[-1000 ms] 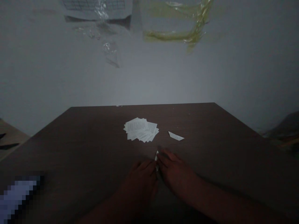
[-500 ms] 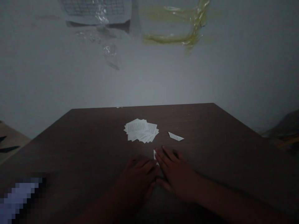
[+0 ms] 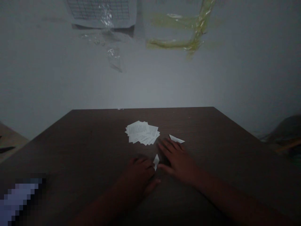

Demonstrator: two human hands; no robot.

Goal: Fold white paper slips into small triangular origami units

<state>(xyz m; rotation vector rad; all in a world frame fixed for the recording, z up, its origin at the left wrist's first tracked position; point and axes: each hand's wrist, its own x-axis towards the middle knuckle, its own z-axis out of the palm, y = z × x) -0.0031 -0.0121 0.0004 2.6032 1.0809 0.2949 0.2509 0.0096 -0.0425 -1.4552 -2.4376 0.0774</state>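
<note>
A small folded piece of paper [image 3: 156, 162] lies on the table between my hands. My left hand [image 3: 142, 174] keeps hold of its left side, fingers bent over the edge and pressing it against the tabletop; the thumb is stretched out apart from it. To the right, my right hand [image 3: 177, 161] is open and holds nothing, its fingers spread low over the table. Just beyond those fingertips lies another folded paper strip [image 3: 176, 139] with printed lines. Farther back sits a fanned pile of printed paper pieces [image 3: 142, 132].
The brown table [image 3: 94, 141] meets a pale wall [image 3: 150, 78] at its far edge. A pixelated bright object [image 3: 18, 197] is at the lower left. A gridded sheet [image 3: 101, 12] and yellow tape [image 3: 174, 44] are on the wall.
My right hand has lifted off the folded paper and shifted up and right, toward the other strip. More of the folded paper shows beside my left hand, which has barely moved.
</note>
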